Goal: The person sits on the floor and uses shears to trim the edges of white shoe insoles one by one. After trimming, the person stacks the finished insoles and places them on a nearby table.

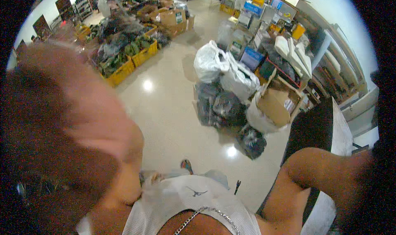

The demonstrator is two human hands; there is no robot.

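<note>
A large motion-blurred shape, which looks like my raised left hand (99,107) and forearm, fills the left side of the view. Its fingers are smeared, and I cannot tell whether they hold anything. On the other side my right arm (305,165) is bent at the elbow. The forearm runs out past the dark right rim, so my right hand is hidden. Below lies my white sleeveless top (194,189) with a silver chain (202,210) at the neck. One foot (186,165) shows on the floor beyond it.
Black bags (227,107), white sacks (206,64) and an open cardboard box (276,105) crowd the right. Yellow crates (144,58) of dark green material line the far left. A small black object (237,187) lies on the glossy floor (165,123). Shelving (342,70) stands far right.
</note>
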